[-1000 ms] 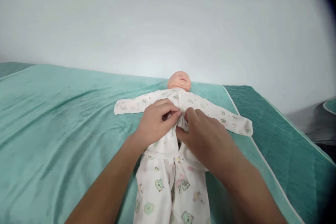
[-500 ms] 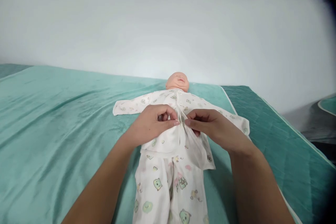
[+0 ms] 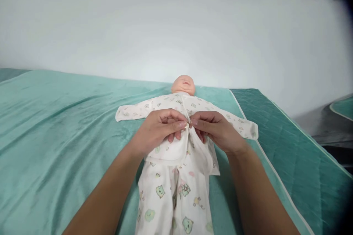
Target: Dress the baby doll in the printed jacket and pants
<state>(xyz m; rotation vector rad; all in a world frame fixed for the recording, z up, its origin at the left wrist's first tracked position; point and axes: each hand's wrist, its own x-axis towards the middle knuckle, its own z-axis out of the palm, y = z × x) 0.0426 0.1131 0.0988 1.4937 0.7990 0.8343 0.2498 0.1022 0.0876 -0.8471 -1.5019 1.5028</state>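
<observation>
A baby doll (image 3: 183,84) lies on its back, dressed in a white printed shirt (image 3: 168,152) and matching printed pants (image 3: 160,205). Over the chest, my left hand (image 3: 162,128) pinches the left front edge of the shirt between thumb and fingers. My right hand (image 3: 213,128) is closed on the opposite front edge, its fingertips meeting the left ones at the middle opening. A small pale fastening shows between the fingertips, too small to make out fully. Below the hands the lower front of the shirt hangs apart. Both sleeves lie stretched out sideways.
A teal blanket (image 3: 68,136) with soft folds covers the surface under the doll. At the right lies a darker green quilted cover (image 3: 286,147) with a pale edge. A white wall (image 3: 138,33) rises behind the doll's head.
My hands have drawn closer together, bringing the two shirt edges to meet at the middle. The right hand has moved slightly left. The view has shifted a little.
</observation>
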